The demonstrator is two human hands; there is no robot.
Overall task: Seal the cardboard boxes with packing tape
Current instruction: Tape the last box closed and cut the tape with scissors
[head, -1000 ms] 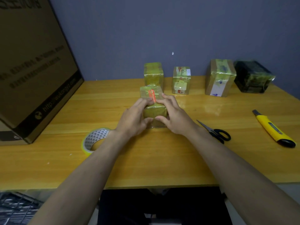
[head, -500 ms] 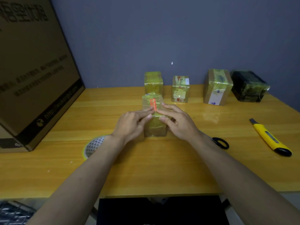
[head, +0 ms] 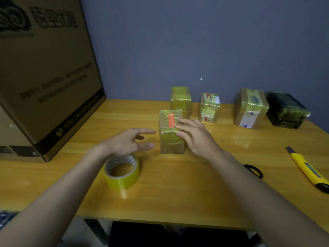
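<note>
While my right hand (head: 197,138) rests flat-fingered on the taped box (head: 171,131), my left hand (head: 127,142) hovers empty, fingers relaxed; the tape roll (head: 122,172) looks next.

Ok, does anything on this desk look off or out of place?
Only the utility knife at the desk's right edge: its blade tip looks extended. The tape roll and the boxes sit upright and nothing is spilled.
</note>
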